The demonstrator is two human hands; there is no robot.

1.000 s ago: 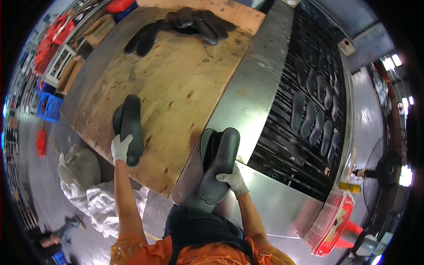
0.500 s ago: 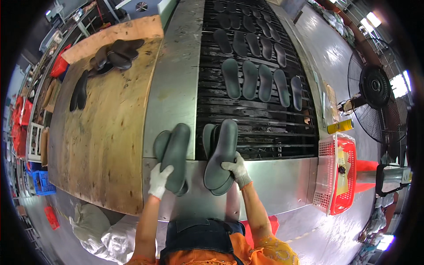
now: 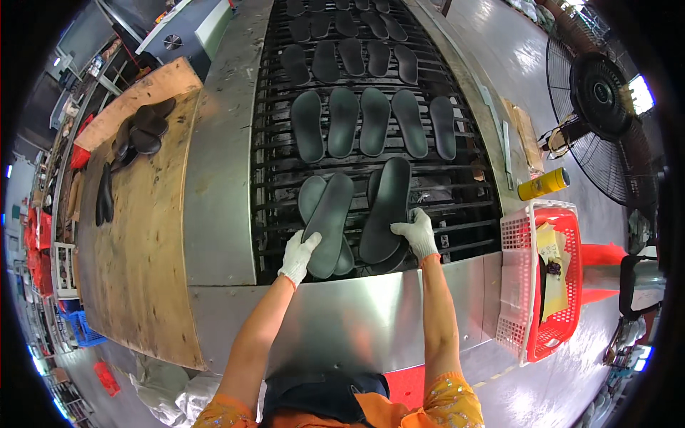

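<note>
Dark rubber shoe insoles (image 3: 330,222), stacked in pairs, sit clamped in the gloved left hand (image 3: 298,255) and gloved right hand (image 3: 417,233) over the slatted black conveyor (image 3: 278,160); loosely overlapped, one might slide off.

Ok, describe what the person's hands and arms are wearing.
Both the left hand and the right hand wear white knitted work gloves with ribbed cuffs; the right cuff has a thin orange edge. The forearms are bare. Short orange patterned sleeves show at the shoulders.

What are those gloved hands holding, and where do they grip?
Each holds overlapping dark shoe insoles at the near end: left hand one pair, right hand another.
</note>
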